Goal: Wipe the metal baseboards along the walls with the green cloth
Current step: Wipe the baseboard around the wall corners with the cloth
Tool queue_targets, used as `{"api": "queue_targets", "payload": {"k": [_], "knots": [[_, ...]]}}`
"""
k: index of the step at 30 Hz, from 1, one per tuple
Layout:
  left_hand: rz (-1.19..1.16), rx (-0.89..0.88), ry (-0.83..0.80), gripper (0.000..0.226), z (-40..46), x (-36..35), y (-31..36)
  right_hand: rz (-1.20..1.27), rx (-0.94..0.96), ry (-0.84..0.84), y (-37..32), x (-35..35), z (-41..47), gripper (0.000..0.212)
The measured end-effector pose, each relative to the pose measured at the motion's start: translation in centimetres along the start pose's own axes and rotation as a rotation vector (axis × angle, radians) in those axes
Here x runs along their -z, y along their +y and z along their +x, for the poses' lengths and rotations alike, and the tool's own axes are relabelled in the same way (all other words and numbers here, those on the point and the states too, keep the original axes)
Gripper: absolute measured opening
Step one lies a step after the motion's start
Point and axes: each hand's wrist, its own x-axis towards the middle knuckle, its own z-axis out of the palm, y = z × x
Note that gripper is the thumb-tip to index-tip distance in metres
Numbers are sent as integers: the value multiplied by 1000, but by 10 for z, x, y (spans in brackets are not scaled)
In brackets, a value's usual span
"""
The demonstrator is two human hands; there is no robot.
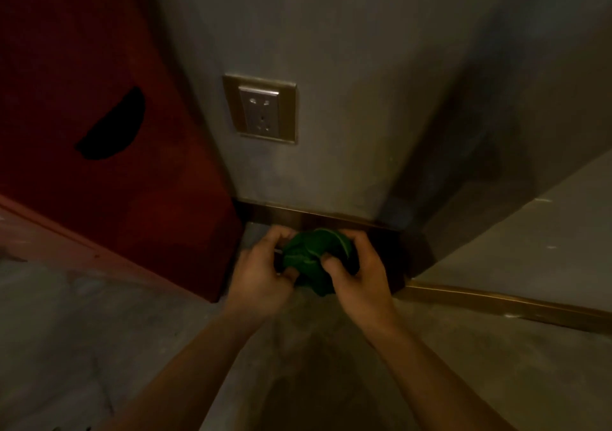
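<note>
Right now, in the head view, both hands close around the bunched green cloth (314,258): left hand (265,265) and right hand (356,275) each have fingers curled onto it. The cloth sits just in front of the metal baseboard (298,217), below the wall socket (261,109); the strip runs left-right, then turns at the corner nearer the right hand.

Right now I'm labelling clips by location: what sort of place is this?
Probably an indoor corridor or room corner in a finished building: grey plaster wall with a metal-framed wall socket, brass-toned metal baseboard, concrete-like floor, and a red cabinet.
</note>
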Motion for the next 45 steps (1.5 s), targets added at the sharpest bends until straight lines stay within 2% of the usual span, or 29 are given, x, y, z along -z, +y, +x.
{"api": "queue_targets", "payload": {"k": [4,8,12,14,16,18,20,23,25,29,33,40,45], "knots": [[-67,-18,30,38,12,-15,-26,182,-10,-52,20,-16,10,45],[-109,-68,77,34,17,-31,-41,146,58,-76,26,-27,15,57],[-143,-105,41,38,18,-42,-59,147,67,-21,41,-35,25,39],[-14,-172,42,45,15,-45,-75,148,88,36,51,-37,28,43],[272,-258,108,61,10,-50,-97,118,106,113,61,-35,30,43],[484,-235,117,86,5,-56,-119,30,105,150,70,-28,31,42],[622,-195,77,107,3,-66,-139,-107,133,148,76,-20,33,52],[674,-158,-8,122,7,-82,-162,-264,229,125,82,-12,32,73],[675,-135,-44,127,15,-91,-169,-381,286,98,86,-11,36,77],[679,-104,-60,133,36,-109,-172,-663,486,9,97,-16,50,63],[676,-92,-41,133,44,-118,-178,-900,653,-60,105,-24,63,59],[667,-93,-18,138,44,-122,-182,-1224,693,-201,102,-56,96,61],[700,-73,-26,142,43,-123,-180,-1370,896,-175,106,-82,115,38]]}}
